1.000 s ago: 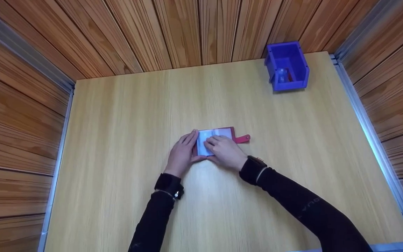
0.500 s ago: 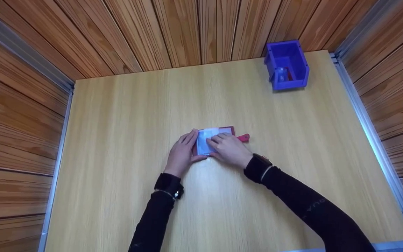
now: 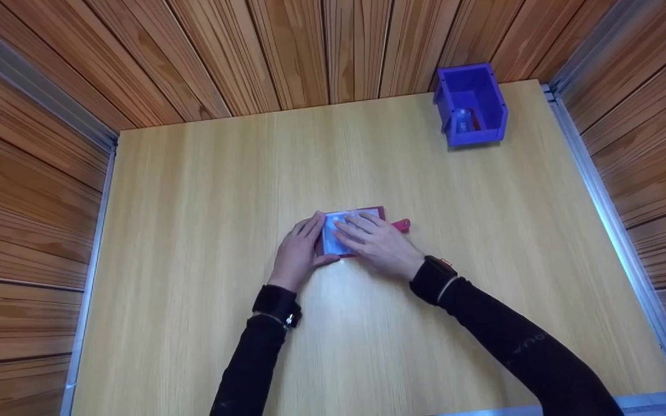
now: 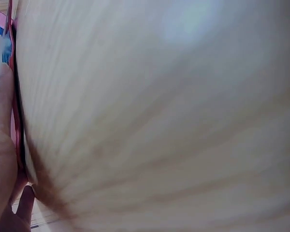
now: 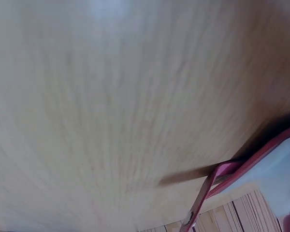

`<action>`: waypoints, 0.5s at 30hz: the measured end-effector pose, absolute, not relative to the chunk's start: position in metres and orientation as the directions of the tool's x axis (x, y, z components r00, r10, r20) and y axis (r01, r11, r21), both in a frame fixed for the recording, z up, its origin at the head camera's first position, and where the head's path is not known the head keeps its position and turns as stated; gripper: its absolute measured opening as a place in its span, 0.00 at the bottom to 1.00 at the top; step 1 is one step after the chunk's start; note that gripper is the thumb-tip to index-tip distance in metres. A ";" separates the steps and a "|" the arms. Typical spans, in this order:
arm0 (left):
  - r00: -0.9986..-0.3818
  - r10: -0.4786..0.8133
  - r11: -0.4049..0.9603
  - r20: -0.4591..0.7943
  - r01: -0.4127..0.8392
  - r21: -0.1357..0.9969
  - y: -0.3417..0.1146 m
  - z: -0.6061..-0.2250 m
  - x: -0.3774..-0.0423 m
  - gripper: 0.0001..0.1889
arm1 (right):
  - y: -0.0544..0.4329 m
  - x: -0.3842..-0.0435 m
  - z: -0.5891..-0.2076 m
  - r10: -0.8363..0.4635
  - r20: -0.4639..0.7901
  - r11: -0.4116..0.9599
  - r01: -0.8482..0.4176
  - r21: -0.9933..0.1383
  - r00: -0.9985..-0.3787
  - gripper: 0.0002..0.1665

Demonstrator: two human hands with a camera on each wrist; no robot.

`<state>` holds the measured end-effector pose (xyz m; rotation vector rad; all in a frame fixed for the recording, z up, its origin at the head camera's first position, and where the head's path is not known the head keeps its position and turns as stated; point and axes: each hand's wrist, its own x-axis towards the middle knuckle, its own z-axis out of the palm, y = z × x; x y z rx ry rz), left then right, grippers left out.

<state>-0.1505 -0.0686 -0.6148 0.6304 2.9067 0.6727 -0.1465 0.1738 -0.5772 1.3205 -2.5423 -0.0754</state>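
Note:
On the table in the head view lies a red card holder [image 3: 329,238], spread open with clear plastic sleeves showing. My left hand [image 3: 296,253] holds its left side, the fingers along that edge and the thumb at the near corner. With fairly straight fingers, my right hand [image 3: 384,244] rests flat across the sleeves and hides much of their right part. A red strap [image 3: 402,225] with a snap sticks out to the right. In the left wrist view, a thumb [image 4: 1,96] lies along the red cover edge [image 4: 16,116]. The right wrist view shows the cover [image 5: 261,155] near its lower right.
A blue-purple bin [image 3: 472,107] stands at the back right corner, with a small clear item and something red inside. Wood-plank walls [image 3: 304,55] and metal rails [image 3: 605,185] border the wooden table [image 3: 211,190].
A clear sleeve that stood partly raised has been laid over to the right. My right hand has slid slightly right and its fingers have straightened and spread. My left hand stays at the left edge.

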 end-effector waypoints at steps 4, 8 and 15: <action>-0.915 0.404 0.822 -0.014 0.357 0.444 -0.069 -0.613 -0.150 0.53 | 0.181 -0.147 -0.577 -0.812 0.192 0.582 -0.789 0.195 -0.551 0.29; -0.916 0.397 0.834 -0.057 0.333 0.441 -0.069 -0.611 -0.150 0.54 | 0.188 -0.147 -0.580 -0.789 0.163 0.612 -0.780 0.130 -0.592 0.29; -0.913 0.400 0.830 -0.076 0.326 0.453 -0.069 -0.613 -0.150 0.54 | 0.200 -0.144 -0.588 -0.733 0.082 0.680 -0.729 0.079 -0.675 0.25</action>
